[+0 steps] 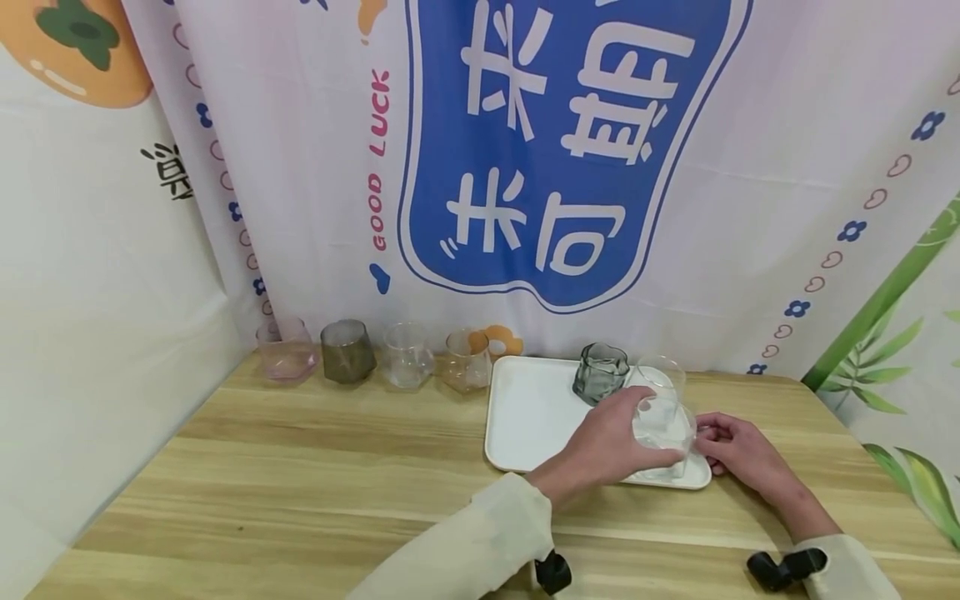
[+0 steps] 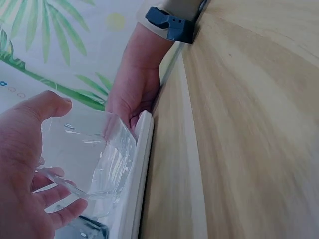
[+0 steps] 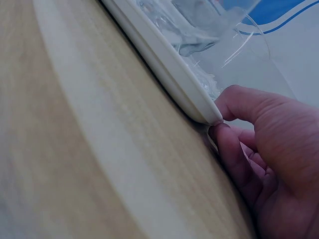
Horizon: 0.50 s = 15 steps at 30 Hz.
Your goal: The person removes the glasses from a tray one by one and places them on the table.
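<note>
My left hand (image 1: 611, 437) reaches over the right part of a white tray (image 1: 525, 417). Its thumb and fingers hold a clear glass (image 1: 666, 429) by the sides, low over the tray; whether the glass touches the tray I cannot tell. At the tray's right edge, my right hand (image 1: 746, 454) pinches the rim between thumb and finger, seen closely in the right wrist view, where the tray rim (image 3: 184, 89) meets the fingertips (image 3: 219, 130). A smoky grey glass (image 1: 600, 373) stands at the back of the tray, with another clear glass (image 1: 663, 375) beside it.
Left of the tray, a pink glass (image 1: 287, 354), a dark olive glass (image 1: 347, 352), a clear faceted glass (image 1: 407, 358) and an amber glass (image 1: 465, 362) stand in a row along the back of the wooden table (image 1: 300, 483). A printed curtain (image 1: 315, 167) hangs behind.
</note>
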Each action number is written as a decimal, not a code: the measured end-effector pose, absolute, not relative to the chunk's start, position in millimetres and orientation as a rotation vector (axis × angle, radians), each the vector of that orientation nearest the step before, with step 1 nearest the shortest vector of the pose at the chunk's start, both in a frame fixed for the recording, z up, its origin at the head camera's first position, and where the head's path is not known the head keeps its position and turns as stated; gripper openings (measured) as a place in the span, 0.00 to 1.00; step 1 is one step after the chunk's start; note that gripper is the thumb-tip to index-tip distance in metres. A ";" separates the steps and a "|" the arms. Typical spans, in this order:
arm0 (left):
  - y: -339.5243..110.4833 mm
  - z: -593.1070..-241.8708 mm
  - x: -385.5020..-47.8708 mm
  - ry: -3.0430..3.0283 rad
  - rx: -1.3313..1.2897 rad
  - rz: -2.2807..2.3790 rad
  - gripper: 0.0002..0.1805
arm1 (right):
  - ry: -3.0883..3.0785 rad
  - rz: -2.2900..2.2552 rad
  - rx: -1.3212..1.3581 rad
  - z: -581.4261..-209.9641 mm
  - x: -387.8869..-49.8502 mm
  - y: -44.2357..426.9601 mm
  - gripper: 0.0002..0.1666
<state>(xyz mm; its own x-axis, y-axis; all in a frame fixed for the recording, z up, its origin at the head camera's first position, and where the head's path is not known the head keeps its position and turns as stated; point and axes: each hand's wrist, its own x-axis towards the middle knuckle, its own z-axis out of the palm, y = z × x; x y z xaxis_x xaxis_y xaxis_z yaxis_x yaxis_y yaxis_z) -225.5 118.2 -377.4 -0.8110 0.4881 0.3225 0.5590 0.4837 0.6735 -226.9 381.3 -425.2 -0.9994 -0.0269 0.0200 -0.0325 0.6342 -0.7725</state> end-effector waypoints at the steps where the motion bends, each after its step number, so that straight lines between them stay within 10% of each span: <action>1: 115.3 -376.7 -225.7 -2.631 -0.928 -1.242 0.43 | -2.828 1.347 0.052 -425.1 -227.1 381.1 0.28; 15: 69.7 -370.1 -229.4 -2.620 -0.961 -1.246 0.44 | -2.822 1.348 0.044 -424.7 -229.0 380.9 0.31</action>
<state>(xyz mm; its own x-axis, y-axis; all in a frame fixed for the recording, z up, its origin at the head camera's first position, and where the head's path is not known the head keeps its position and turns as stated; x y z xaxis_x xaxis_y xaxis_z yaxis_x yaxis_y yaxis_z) -229.4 69.7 -370.1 -0.7991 0.5031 0.3291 0.5728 0.4709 0.6709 -229.0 380.9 -424.7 -0.9995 -0.0193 0.0243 -0.0311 0.6280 -0.7776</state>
